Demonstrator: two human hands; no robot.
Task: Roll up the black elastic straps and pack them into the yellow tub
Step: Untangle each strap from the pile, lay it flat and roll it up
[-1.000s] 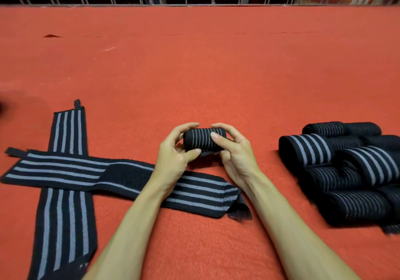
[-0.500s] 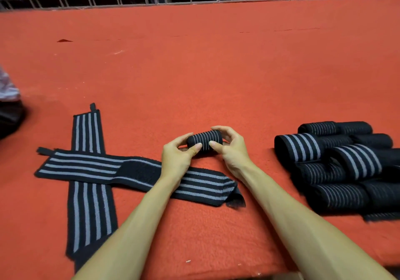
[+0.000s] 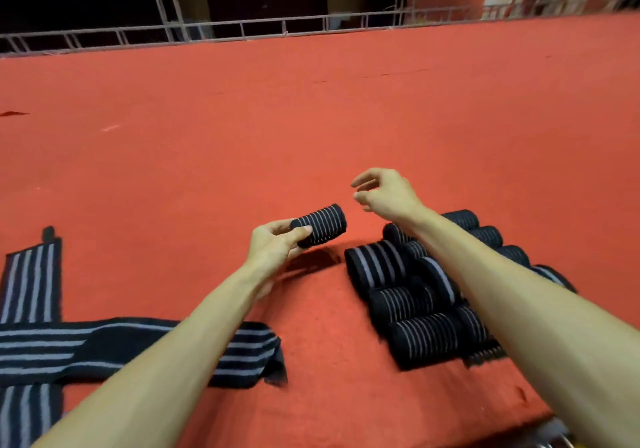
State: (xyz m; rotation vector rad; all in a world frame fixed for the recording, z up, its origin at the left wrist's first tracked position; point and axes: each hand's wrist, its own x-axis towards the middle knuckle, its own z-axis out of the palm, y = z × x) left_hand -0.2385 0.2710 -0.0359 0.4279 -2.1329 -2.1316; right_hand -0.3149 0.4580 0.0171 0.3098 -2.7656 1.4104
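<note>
My left hand (image 3: 273, 245) grips one end of a rolled black strap with thin grey stripes (image 3: 320, 225), lifted off the red cloth. My right hand (image 3: 382, 193) hovers just right of the roll, fingers loosely curled and holding nothing. A pile of several rolled straps (image 3: 412, 298) lies at the right, partly hidden under my right forearm. Two flat unrolled straps lie crossed at the left: one runs sideways (image 3: 104, 347), the other runs away from me (image 3: 31, 281). No yellow tub is plainly visible.
The red cloth table (image 3: 311, 118) stretches far back to a metal truss rail (image 3: 242, 28). Its near edge shows at the bottom right, with a blurred object (image 3: 554, 435) below it.
My right hand has let go of the roll and risen to the right. The left hand has lifted the roll off the cloth and carried it toward the pile. The view has shifted right.
</note>
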